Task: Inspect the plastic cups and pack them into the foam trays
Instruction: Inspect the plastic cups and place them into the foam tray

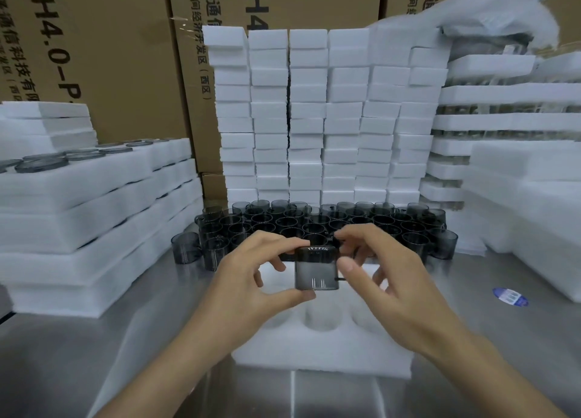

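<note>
I hold one smoky grey translucent plastic cup (pixel 317 268) in the air above a white foam tray (pixel 323 351) with round empty pockets. My left hand (pixel 248 279) pinches the cup between thumb at its lower edge and fingers at its top. My right hand (pixel 386 273) grips its right side, thumb on the wall and fingers behind the rim. Behind the hands, several more grey cups (pixel 327 222) stand packed together on the steel table.
Stacks of white foam blocks (pixel 314 115) form a wall behind the cups. Filled foam trays (pixel 85 197) are piled at the left, more foam trays (pixel 518 178) at the right. Cardboard boxes (pixel 103 40) stand behind. A blue sticker (pixel 510 296) lies on the table.
</note>
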The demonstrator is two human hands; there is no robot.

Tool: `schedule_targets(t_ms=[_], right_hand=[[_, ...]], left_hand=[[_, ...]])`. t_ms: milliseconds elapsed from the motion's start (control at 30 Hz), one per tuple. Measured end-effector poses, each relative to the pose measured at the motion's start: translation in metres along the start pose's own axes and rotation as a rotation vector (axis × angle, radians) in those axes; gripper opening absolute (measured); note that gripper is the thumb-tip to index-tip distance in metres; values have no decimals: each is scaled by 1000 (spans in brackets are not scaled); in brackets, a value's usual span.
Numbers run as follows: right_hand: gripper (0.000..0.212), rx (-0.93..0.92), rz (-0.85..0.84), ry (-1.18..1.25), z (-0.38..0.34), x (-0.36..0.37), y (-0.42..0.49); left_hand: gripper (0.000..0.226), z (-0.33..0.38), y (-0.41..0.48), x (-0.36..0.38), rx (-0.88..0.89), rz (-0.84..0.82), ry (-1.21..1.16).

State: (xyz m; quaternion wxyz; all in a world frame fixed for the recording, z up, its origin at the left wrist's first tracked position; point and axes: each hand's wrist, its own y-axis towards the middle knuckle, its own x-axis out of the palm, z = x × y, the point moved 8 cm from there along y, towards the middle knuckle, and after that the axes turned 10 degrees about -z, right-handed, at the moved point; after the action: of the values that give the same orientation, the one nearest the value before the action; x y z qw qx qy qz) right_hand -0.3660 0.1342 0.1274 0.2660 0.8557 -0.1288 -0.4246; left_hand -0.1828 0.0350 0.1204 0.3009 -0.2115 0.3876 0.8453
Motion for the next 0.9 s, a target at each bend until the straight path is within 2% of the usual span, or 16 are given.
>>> schedule_targets(t_ms=[133, 267, 333, 467, 533, 633, 800, 900], right_hand=[[63, -129, -118, -261, -12, 6, -1], [64, -144, -131, -366, -15, 9, 1], [60, -138, -133, -313, -13, 8, 2], [60, -88, -92, -27, -6, 1, 4], [61, -73, -95, 44, -3, 1, 5], [61, -38, -144, 38, 1, 6, 5], [70, -42, -142, -39, -2, 9, 4], [63, -65, -141, -72, -7, 9, 5]], left_hand=[[60, -1, 0, -2, 31, 5, 83], [58, 5, 0, -6, 88, 19, 120], [59, 8, 0, -6, 110, 24, 101], [74, 6, 0, -10, 94, 25, 62], [68, 4, 1, -12, 83, 22, 49], [58, 2, 2, -14, 84, 27, 65], [56, 6, 0, -12, 100, 19, 125], [56, 9, 0, -10, 106, 15, 123]])
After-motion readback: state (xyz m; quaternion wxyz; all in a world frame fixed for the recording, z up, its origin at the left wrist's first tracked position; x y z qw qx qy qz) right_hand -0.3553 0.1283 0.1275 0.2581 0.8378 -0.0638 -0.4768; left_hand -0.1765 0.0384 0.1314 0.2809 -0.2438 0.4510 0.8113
